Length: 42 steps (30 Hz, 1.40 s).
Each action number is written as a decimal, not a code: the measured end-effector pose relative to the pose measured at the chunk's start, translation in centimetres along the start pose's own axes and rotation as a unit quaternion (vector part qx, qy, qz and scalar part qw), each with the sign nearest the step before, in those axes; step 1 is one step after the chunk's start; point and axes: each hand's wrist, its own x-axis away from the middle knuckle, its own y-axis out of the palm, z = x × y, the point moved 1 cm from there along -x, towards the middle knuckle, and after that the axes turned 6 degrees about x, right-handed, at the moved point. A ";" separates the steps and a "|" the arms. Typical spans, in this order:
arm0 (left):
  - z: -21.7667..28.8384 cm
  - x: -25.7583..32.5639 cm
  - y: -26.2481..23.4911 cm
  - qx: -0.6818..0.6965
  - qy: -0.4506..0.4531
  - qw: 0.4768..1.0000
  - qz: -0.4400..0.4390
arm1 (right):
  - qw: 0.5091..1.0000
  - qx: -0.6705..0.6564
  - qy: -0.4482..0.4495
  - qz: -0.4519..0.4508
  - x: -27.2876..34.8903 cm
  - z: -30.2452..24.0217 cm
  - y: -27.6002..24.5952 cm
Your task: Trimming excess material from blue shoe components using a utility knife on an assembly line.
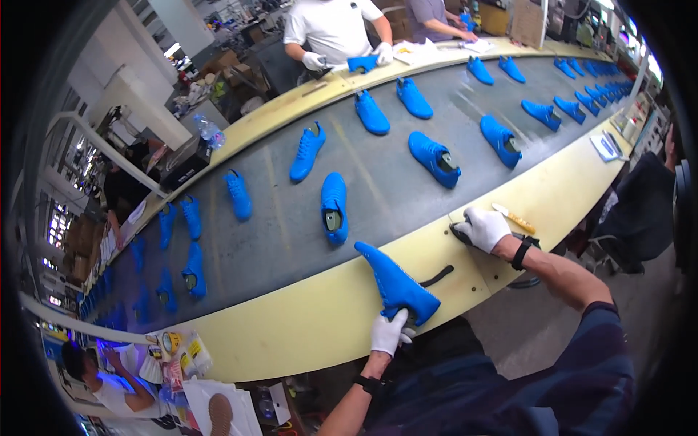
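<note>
My left hand (390,333), in a white glove, is closed on the collar of a blue shoe (392,276). The shoe is tipped on its side over the pale ledge (291,330), toe pointing toward the conveyor belt. Beside its sole lies a short black strip (437,276). Farther right, my right hand (486,229), also white-gloved, curls over a dark object (459,234) on the ledge; the hand mostly hides it, and its kind is unclear. A knife-like tool with a yellow handle (519,221) lies just past that hand.
Across the grey belt (276,225) stand rows of blue shoes, one (334,207) close to the held shoe. A co-worker in white (331,29) handles a blue piece (362,64) at the far ledge. A notepad (606,146) lies at right; tape (171,341) sits lower left.
</note>
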 end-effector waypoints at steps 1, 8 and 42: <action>0.0 0.8 1.1 0.039 -0.034 0.999 0.007 | 1.000 0.004 -0.006 -0.002 0.3 -0.1 0.2; -0.9 2.5 3.3 0.004 -0.093 0.996 -0.009 | 1.000 -0.010 -0.030 -0.003 1.6 0.1 0.1; 2.5 -1.4 3.5 -0.294 0.017 0.945 0.143 | 0.998 -0.022 -0.060 0.011 2.3 1.4 -1.3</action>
